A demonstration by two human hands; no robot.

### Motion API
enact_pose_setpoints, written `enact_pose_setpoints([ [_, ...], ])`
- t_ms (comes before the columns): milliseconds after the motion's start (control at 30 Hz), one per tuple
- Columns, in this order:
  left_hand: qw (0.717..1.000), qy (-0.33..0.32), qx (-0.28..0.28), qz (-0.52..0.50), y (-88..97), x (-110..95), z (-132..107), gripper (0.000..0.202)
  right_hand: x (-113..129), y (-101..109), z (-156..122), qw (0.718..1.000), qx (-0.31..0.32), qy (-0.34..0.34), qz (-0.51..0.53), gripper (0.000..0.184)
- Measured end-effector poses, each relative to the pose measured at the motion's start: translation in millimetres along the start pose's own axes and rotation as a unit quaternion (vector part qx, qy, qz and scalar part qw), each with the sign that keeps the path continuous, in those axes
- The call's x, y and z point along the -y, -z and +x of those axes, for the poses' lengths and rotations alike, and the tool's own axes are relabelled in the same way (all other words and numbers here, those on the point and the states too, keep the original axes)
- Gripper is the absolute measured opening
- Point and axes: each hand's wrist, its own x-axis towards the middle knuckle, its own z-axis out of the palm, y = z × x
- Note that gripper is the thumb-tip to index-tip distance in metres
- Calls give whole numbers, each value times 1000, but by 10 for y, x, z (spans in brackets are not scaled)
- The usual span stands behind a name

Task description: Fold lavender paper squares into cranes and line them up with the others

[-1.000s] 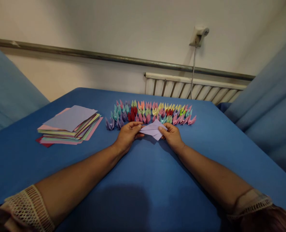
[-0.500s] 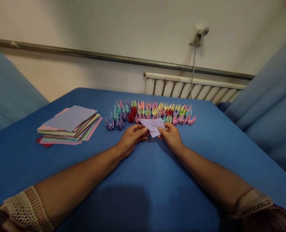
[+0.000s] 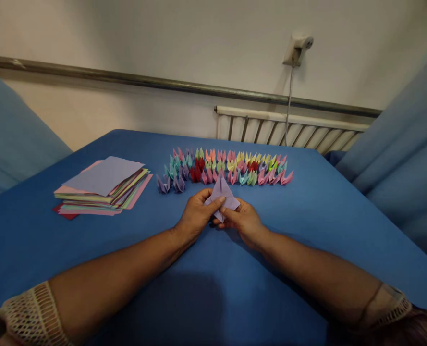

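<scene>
A partly folded sheet of lilac origami paper (image 3: pixel 222 188) is held up between both hands, its narrow point turned away from me. My left hand (image 3: pixel 198 210) grips its left side, thumb pressed on the front. On the right side my right hand (image 3: pixel 245 220) pinches it, the thumb lying near the left thumb at the lower middle. Fingers behind the paper are mostly hidden. Just beyond stand rows of folded paper cranes (image 3: pixel 232 165) in pink, red, yellow, green, teal and purple.
Left of my hands lies a stack of coloured paper squares (image 3: pixel 103 178), lilac on top. A blue cloth (image 3: pixel 155 254) covers the table. Behind are a radiator (image 3: pixel 288 127), a metal rail (image 3: pixel 163 82) and a wall socket (image 3: pixel 295 51) with a cord. Blue curtains (image 3: pixel 408 154) hang at both sides.
The lilac paper has been turned so its narrow point faces away instead of left. My right hand has moved left and nearer me, and both thumbs now press close together.
</scene>
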Motion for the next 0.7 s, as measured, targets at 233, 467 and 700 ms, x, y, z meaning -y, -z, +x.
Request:
enact_pose_setpoints([
  [233,980,11,121,158,204,-104,197,24,102,291,207,979,-17,109,-169,33],
  [467,910,-76,191,360,394,-149,325,28,102,510,360,966,-1,59,-253,19],
  [700,815,-261,155,494,414,13,346,51,162,512,274,840,-41,109,-530,7],
])
